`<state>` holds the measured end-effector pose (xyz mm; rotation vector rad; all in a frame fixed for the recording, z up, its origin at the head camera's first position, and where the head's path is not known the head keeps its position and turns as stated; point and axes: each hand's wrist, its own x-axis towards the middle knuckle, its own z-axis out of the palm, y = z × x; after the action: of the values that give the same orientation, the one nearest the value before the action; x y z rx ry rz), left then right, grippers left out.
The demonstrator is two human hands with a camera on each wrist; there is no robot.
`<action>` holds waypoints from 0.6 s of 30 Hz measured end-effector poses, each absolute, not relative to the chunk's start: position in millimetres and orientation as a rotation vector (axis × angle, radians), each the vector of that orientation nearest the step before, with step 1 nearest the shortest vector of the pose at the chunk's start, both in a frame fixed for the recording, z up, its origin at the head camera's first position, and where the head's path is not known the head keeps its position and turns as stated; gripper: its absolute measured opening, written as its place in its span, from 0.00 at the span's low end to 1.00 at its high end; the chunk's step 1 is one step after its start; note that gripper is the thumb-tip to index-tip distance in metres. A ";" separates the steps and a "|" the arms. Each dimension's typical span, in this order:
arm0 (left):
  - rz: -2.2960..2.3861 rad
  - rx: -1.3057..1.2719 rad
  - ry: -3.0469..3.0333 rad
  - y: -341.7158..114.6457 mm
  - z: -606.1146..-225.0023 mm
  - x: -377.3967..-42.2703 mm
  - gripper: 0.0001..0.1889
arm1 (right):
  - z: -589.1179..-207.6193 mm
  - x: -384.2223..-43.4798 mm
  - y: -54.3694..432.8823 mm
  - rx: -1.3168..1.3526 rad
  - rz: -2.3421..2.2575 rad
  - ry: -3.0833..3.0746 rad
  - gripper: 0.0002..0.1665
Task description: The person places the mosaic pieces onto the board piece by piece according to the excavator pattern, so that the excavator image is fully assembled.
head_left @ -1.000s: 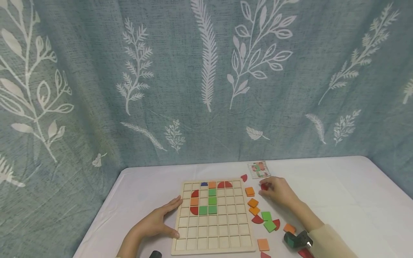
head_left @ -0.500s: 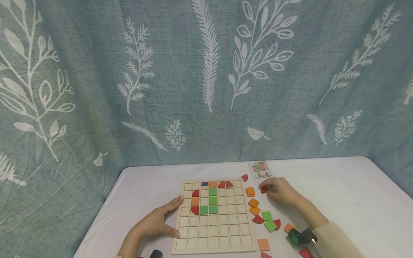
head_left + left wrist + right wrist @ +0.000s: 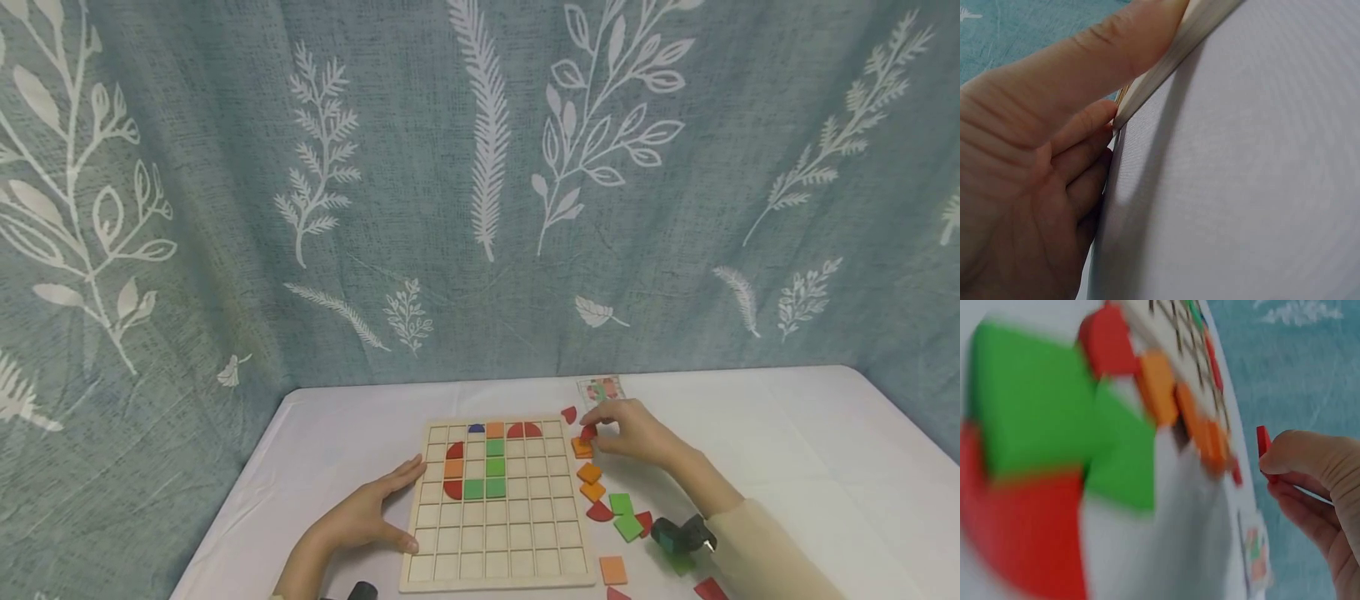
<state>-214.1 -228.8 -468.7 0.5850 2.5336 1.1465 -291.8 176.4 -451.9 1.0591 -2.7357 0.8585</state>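
My left hand (image 3: 365,515) rests at the left edge of a wooden grid board (image 3: 480,533), fingers and thumb spread and touching its side. In the left wrist view the thumb lies along the board's edge. My right hand (image 3: 637,429) pinches a red quarter-circle tile (image 3: 1263,442) between thumb and fingers, raised above the table. In the head view this hand is just right of the board, over the stacked orange tiles (image 3: 582,448). Set in the board's upper cells are green tiles (image 3: 495,467), orange tiles (image 3: 453,467), red tiles (image 3: 453,489) and a blue half-round tile (image 3: 476,428).
Right of the board lie loose green tiles (image 3: 627,527), a red quarter-circle (image 3: 598,512), an orange square (image 3: 612,570) and others. A pattern card (image 3: 600,387), partly behind my right hand, lies at the back. Patterned curtains (image 3: 420,208) stand behind the white table (image 3: 787,467).
My right hand has lifted the red tile from the table and carried it left towards the board, now overlapping the card in view. The left hand stays put.
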 end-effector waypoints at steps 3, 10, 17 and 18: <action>1.146 0.593 2.536 -229.4 -468.4 -213.7 0.55 | -446.3 -292.9 154.6 1.135 0.898 -2.717 0.13; 1.149 0.584 2.535 -229.6 -468.1 -214.0 0.55 | -444.2 -291.3 88.0 1.424 0.802 -2.666 0.10; 1.148 0.587 2.534 -229.7 -469.5 -213.9 0.55 | -445.6 -292.6 37.0 1.671 0.587 -2.646 0.11; 1.150 0.590 2.533 -230.1 -469.6 -213.7 0.55 | -445.4 -292.8 32.4 1.690 0.563 -2.649 0.11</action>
<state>-213.7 -230.1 -469.6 0.5904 2.5331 1.1502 -292.8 32.4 -445.4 1.6904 -2.6493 0.5628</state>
